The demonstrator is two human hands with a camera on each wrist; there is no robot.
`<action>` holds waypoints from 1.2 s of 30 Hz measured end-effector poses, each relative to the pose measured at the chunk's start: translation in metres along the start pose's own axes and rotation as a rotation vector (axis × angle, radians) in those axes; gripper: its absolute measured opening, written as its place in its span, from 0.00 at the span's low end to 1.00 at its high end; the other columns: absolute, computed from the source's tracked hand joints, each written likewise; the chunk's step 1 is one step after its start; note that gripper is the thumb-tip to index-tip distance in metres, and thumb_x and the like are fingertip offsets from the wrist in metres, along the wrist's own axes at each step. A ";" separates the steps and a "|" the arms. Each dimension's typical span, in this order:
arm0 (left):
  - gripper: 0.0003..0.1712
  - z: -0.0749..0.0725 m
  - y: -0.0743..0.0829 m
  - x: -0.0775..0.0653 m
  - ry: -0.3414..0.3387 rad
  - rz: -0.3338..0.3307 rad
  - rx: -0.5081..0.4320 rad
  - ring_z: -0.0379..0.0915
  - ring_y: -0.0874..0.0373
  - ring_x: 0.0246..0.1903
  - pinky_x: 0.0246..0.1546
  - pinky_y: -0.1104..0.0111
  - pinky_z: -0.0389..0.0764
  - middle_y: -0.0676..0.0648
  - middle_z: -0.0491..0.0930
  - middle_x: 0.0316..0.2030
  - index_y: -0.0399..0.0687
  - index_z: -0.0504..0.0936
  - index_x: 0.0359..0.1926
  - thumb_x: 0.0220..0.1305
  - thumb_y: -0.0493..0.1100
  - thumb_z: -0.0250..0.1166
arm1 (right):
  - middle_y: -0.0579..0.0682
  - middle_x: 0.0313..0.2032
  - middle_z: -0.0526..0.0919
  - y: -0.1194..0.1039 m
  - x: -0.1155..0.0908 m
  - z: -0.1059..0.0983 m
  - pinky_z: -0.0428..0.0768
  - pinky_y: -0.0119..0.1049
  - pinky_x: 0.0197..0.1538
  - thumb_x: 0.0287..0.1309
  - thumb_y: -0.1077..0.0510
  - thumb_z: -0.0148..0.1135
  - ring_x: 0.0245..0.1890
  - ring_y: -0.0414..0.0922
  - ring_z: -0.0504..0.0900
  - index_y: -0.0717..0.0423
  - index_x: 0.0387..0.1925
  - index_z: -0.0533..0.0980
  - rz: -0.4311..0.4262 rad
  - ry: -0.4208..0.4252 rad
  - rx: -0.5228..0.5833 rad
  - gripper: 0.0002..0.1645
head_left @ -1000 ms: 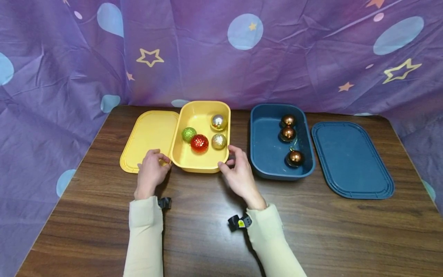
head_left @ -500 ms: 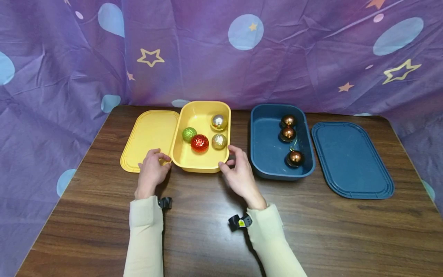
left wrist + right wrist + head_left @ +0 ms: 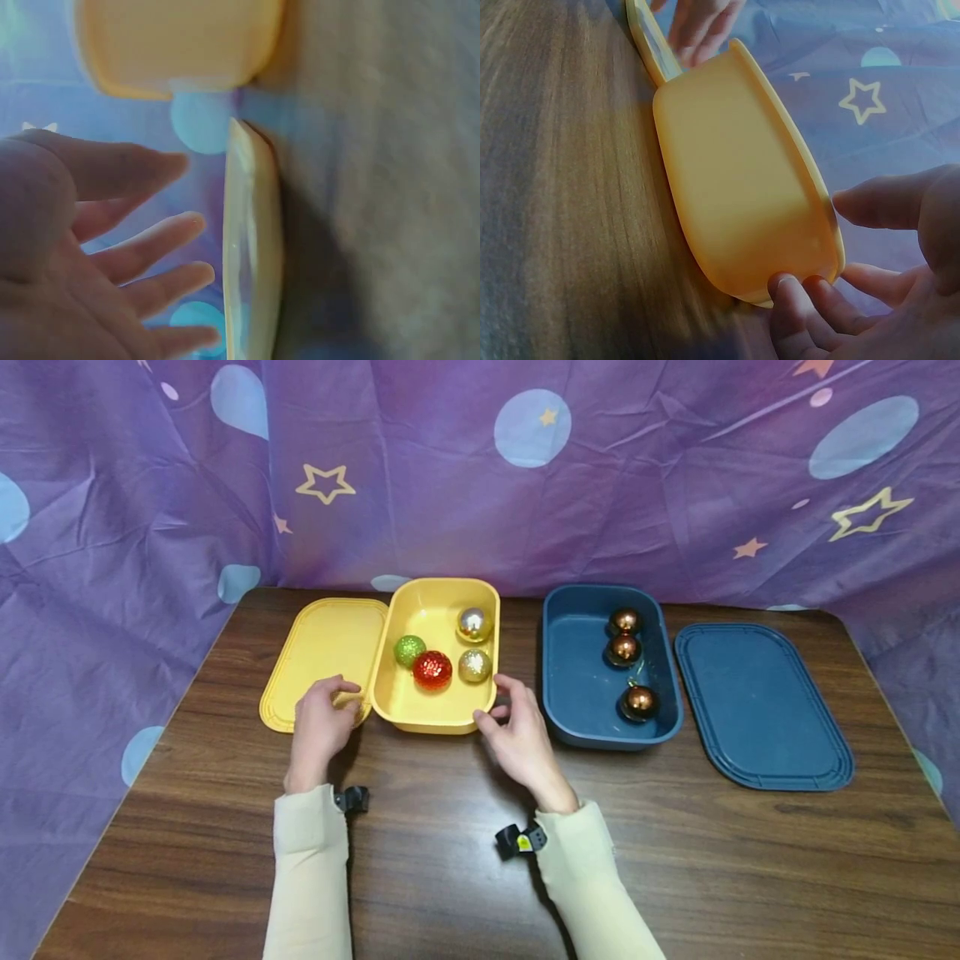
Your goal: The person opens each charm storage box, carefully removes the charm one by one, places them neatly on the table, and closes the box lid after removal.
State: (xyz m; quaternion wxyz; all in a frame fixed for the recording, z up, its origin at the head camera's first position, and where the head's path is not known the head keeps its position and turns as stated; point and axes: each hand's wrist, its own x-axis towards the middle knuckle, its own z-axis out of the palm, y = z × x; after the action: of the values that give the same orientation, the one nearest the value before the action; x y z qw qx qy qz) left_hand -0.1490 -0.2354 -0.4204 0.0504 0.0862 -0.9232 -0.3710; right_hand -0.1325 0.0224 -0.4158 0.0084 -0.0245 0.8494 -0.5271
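Note:
In the head view a yellow box (image 3: 435,717) holds a green glitter ball (image 3: 409,651), a red ball (image 3: 432,671), a pale gold glitter ball (image 3: 475,666) and a shiny silver-gold ball (image 3: 473,624). My right hand (image 3: 517,735) grips the box's near right corner, thumb at the rim and fingertips against the wall, as the right wrist view shows. The yellow lid (image 3: 322,652) lies flat along the box's left side. Over its near right corner is my left hand (image 3: 322,727), fingers spread and holding nothing; in the left wrist view the fingertips stand apart from the lid's edge.
To the right a blue box (image 3: 573,693) contains three shiny brown balls (image 3: 639,702), all toward its right side. Beyond it lies a blue lid (image 3: 765,706). A purple curtain (image 3: 420,510) hangs behind the wooden table (image 3: 427,860).
My left hand has shifted slightly left, away from the yellow box's near left corner, and its fingers have spread more. The right hand, boxes and balls stay where they were.

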 end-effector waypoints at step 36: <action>0.23 0.009 0.021 0.005 -0.165 -0.204 -0.609 0.75 0.49 0.47 0.35 0.75 0.81 0.31 0.74 0.57 0.33 0.69 0.64 0.70 0.34 0.53 | 0.56 0.55 0.74 -0.019 -0.004 0.014 0.67 0.48 0.50 0.54 0.63 0.63 0.55 0.54 0.70 0.59 0.56 0.74 -0.314 0.170 -0.212 0.25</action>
State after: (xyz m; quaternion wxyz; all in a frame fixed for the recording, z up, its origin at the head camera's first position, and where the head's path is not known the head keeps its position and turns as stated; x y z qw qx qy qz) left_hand -0.1579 -0.2152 -0.4125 -0.0387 0.1288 -0.7573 -0.6390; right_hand -0.1274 0.0023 -0.4052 -0.1484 -0.1130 0.8835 -0.4297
